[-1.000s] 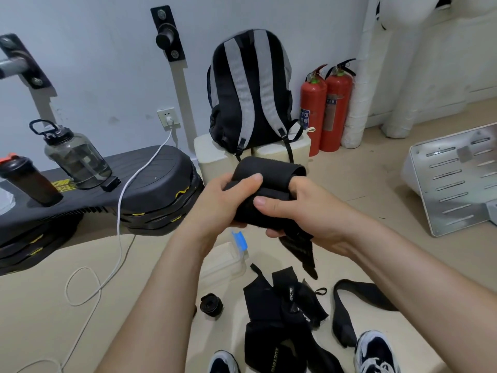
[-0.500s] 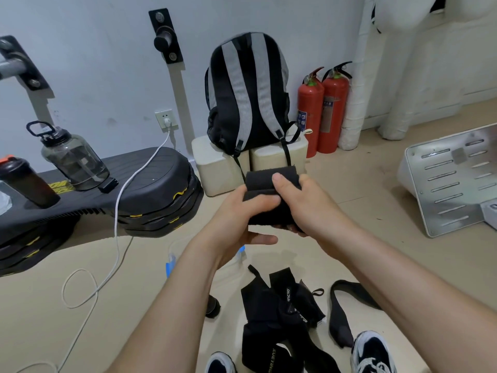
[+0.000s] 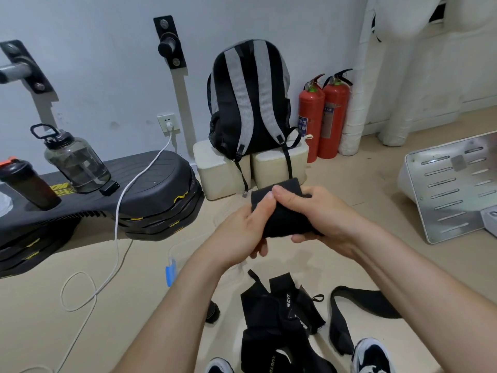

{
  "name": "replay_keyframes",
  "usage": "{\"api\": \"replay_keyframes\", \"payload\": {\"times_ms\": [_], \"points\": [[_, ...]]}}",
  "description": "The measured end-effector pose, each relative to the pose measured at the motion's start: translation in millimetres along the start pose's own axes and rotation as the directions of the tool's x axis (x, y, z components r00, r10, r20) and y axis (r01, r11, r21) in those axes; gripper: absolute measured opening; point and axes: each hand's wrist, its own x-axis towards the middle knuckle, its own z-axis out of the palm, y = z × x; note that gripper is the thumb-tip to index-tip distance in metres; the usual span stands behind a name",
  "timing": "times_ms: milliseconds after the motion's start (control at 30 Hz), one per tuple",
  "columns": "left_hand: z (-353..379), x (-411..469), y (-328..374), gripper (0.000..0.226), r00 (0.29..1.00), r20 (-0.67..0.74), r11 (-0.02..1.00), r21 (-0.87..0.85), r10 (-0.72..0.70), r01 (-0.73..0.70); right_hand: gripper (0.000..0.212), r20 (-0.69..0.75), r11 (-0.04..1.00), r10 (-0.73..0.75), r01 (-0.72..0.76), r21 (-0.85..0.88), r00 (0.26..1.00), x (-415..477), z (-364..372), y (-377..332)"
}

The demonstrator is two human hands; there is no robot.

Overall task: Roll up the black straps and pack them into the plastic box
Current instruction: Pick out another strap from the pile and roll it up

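A black strap (image 3: 285,219), rolled into a thick bundle, is held in the air between both hands. My left hand (image 3: 242,232) grips its left side with the thumb on top. My right hand (image 3: 320,214) grips its right side, fingers curled over the roll. Below my left arm lies the clear plastic box (image 3: 177,254) with a blue clip, mostly hidden. A small rolled strap (image 3: 212,313) sits on the floor beside my left forearm. A pile of loose black straps (image 3: 282,319) lies near my feet, and another long strap (image 3: 347,313) curls to its right.
A striped backpack (image 3: 250,100) stands on pale blocks at the wall, with two red fire extinguishers (image 3: 322,114) beside it. Stacked black step platforms (image 3: 150,195) at left carry a jug (image 3: 75,160) and a shaker. A white cable (image 3: 115,238) trails over the floor. A metal panel (image 3: 454,184) leans at right.
The strap's hanging tail has been wound in, so the roll is now compact. Both hands have lowered slightly with it and tightened round it.
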Motion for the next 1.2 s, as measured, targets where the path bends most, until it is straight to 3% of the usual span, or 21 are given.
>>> {"api": "replay_keyframes", "payload": {"times_ms": [67, 100, 133, 200, 233, 333, 433, 533, 633, 733, 767, 800, 867, 933, 1000, 1067, 1133, 1200], "points": [[-3.6, -2.2, 5.3, 0.069, 0.997, 0.038, 0.987, -0.151, 0.068, -0.062, 0.033, 0.006, 0.973, 0.063, -0.062, 0.223, 0.998, -0.5, -11.9, -6.7], [-6.7, -1.6, 5.8, 0.064, 0.996, -0.048, 0.974, -0.210, 0.076, -0.085, 0.033, 0.023, 0.923, 0.086, -0.088, 0.373, 0.996, -0.7, -20.0, -10.5], [-11.8, 0.5, 4.0, 0.052, 0.976, -0.205, 0.967, -0.226, 0.072, -0.119, 0.033, 0.048, 0.866, 0.083, -0.095, 0.491, 0.995, -0.9, -28.9, -13.9], [-24.8, 6.3, -4.6, 0.017, 0.827, -0.552, 0.960, -0.164, 0.101, -0.227, 0.036, 0.123, 0.789, 0.031, -0.100, 0.606, 0.992, -1.8, -44.5, -16.7], [-28.7, 6.6, -8.1, 0.013, 0.765, -0.629, 0.945, -0.147, 0.140, -0.293, 0.045, 0.163, 0.766, -0.004, -0.102, 0.635, 0.987, -2.6, -49.5, -16.3], [-23.6, 3.1, -10.1, 0.021, 0.704, -0.594, 0.875, -0.002, 0.388, -0.484, 0.061, 0.236, 0.756, -0.056, -0.113, 0.644, 0.970, -4.9, -55.4, -13.5], [-9.6, 6.5, -5.4, 0.028, 0.672, -0.492, 0.814, 0.150, 0.554, -0.562, 0.063, 0.252, 0.784, -0.070, -0.103, 0.613, 0.965, -6.6, -50.2, -13.1], [-6.7, 10.5, -0.4, 0.031, 0.675, -0.469, 0.811, 0.189, 0.570, -0.554, 0.064, 0.249, 0.769, -0.078, -0.101, 0.631, 0.965, -6.1, -49.1, -12.9], [-7.9, 9.4, 2.1, 0.023, 0.605, -0.483, 0.771, 0.312, 0.632, -0.556, 0.064, 0.253, 0.747, -0.080, -0.109, 0.655, 0.964, -6.7, -49.4, -13.5], [-6.3, 9.0, 6.1, 0.023, 0.543, -0.395, 0.657, 0.597, 0.741, -0.461, 0.062, 0.271, 0.749, -0.098, -0.109, 0.654, 0.958, -7.4, -45.6, -13.1], [-4.9, 7.2, 10.2, 0.023, 0.565, -0.341, 0.609, 0.689, 0.751, -0.394, 0.061, 0.275, 0.746, -0.104, -0.108, 0.657, 0.956, -7.5, -43.2, -12.8], [-3.2, 2.7, 17.0, 0.019, 0.642, -0.294, 0.588, 0.748, 0.708, -0.307, 0.061, 0.274, 0.741, -0.106, -0.108, 0.663, 0.956, -7.9, -40.1, -12.8], [4.3, -6.4, 33.3, 0.007, 0.835, -0.252, 0.594, 0.797, 0.488, -0.107, 0.053, 0.249, 0.737, -0.098, -0.098, 0.669, 0.964, -7.9, -32.1, -13.5], [13.4, -9.0, 36.9, 0.025, 0.917, -0.286, 0.648, 0.760, 0.278, 0.041, 0.032, 0.181, 0.754, -0.068, -0.069, 0.653, 0.981, -6.0, -22.1, -14.5], [14.1, -3.7, 35.8, 0.023, 0.961, -0.229, 0.798, 0.602, 0.154, 0.016, 0.029, 0.108, 0.749, -0.044, -0.038, 0.662, 0.993, -4.0, -13.7, -16.0], [6.4, 1.3, 30.5, 0.016, 0.992, -0.106, 0.954, 0.297, 0.063, -0.029, 0.032, 0.079, 0.715, -0.043, -0.024, 0.698, 0.996, -2.3, -10.6, -17.5], [-3.5, 2.8, 22.2, 0.018, 0.995, -0.049, 0.989, 0.129, 0.085, -0.078, 0.034, 0.099, 0.687, -0.062, -0.029, 0.726, 0.993, -2.9, -12.4, -19.2], [-8.9, 8.5, 13.7, 0.016, 0.978, -0.107, 0.973, 0.166, 0.178, -0.159, 0.032, 0.170, 0.672, -0.117, -0.048, 0.739, 0.978, -3.2, -15.4, -19.2]]}}
